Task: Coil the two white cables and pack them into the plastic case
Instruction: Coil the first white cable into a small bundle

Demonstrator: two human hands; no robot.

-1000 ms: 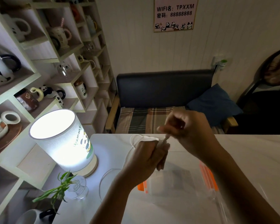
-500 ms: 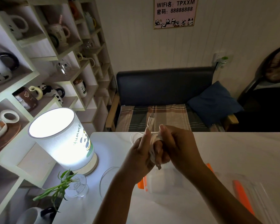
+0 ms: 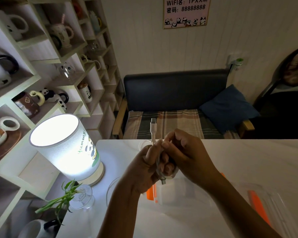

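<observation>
My left hand (image 3: 144, 167) is closed around a coiled white cable (image 3: 159, 166) held above the white table (image 3: 248, 160). One plug (image 3: 153, 126) sticks up above my fingers; the other plug hangs below the coil. My right hand (image 3: 186, 155) pinches the same cable at the top of the coil. Beneath my hands lies the clear plastic case (image 3: 182, 193) with orange clasps (image 3: 150, 193); its clear lid (image 3: 268, 208) with an orange clasp lies at the right. A second white cable (image 3: 113, 186) loops on the table left of my wrist.
A lit panda lamp (image 3: 65, 145) stands on the table's left corner, with a glass vase of green stems (image 3: 79, 198) in front of it. Shelves of mugs fill the left wall. A dark bench with a blue cushion (image 3: 229, 107) sits beyond the table.
My right hand has come in from above to meet the left and pinch the coil. The cable's plug now stands upright above my fingers.
</observation>
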